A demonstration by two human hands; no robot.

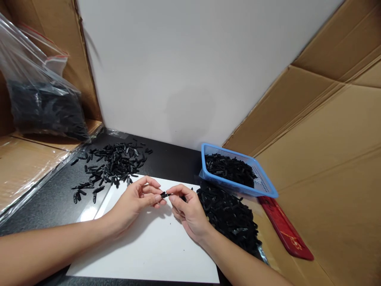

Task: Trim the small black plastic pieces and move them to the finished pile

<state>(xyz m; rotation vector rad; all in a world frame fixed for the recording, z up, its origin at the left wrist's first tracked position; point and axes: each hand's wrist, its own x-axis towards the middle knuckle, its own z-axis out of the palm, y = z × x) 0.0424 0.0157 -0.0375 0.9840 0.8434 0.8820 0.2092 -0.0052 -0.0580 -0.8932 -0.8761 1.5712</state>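
Pinching black piece (pixel 164 194), between both hands (pixel 162 204)

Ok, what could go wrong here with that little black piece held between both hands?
The small black piece is pinched only at the fingertips of the left hand and right hand, so it might slip onto the white sheet. The right wrist sits against the loose black pile and could scatter it.

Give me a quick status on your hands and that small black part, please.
Left hand and right hand pinch one small black part between fingertips, above the white sheet. Loose black parts piled beside right hand. Nothing in the way.
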